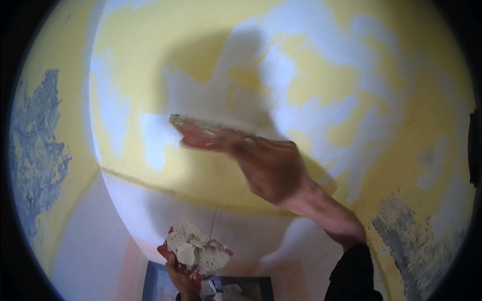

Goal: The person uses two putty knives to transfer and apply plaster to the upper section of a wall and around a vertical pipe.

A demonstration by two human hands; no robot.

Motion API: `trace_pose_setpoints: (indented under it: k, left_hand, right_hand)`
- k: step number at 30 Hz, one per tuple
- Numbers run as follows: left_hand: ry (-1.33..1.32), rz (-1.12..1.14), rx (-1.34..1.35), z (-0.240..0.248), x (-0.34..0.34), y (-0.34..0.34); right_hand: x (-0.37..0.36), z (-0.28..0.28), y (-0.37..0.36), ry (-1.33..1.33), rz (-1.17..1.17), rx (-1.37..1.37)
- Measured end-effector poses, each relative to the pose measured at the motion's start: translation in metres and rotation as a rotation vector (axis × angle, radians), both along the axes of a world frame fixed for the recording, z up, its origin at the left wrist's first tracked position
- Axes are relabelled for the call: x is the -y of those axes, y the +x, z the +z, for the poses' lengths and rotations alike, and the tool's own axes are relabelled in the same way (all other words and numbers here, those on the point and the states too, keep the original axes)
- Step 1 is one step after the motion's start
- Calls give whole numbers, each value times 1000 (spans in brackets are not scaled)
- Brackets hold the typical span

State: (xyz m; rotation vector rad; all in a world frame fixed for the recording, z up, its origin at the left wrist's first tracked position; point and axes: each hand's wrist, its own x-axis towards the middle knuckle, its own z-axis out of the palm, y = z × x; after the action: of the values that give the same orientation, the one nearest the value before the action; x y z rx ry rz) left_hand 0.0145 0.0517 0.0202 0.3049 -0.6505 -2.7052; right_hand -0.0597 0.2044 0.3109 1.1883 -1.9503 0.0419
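Note:
My right hand [273,168] is raised against a yellow wall [211,45] patched with white filler. It grips a red-handled putty knife [201,133] whose blade edge lies on the wall, blurred by motion. Low in the view, my left hand [181,278] holds a red hawk board [196,253] loaded with a lump of white putty [188,246]. My right forearm and its dark sleeve [354,273] come in from the lower right.
A wall corner [95,150] runs down the left, and the side wall shows flaked grey patches [35,145]. More scraped grey shows at the lower right [401,241]. Pale floor or sheeting [100,241] lies below, with a dark-framed object [241,288] at the bottom edge.

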Motion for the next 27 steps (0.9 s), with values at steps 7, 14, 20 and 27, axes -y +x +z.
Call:
trace_pose_setpoints:
  k: [7,14,20,27]
  left_hand:
    - [-63,67,196,-20,10,2]
    - [-36,10,106,-5,8,4]
    - [10,68,72,-13,8,5]
    - [-215,228,187,-29,9,14]
  right_hand:
    - [-61,-118,-1,-926,471,995]
    - [-77,-218,10,-408,472,777]
    - [-97,-276,4,-180,388,487]
    - [-142,-300,-57,-574,192,958]
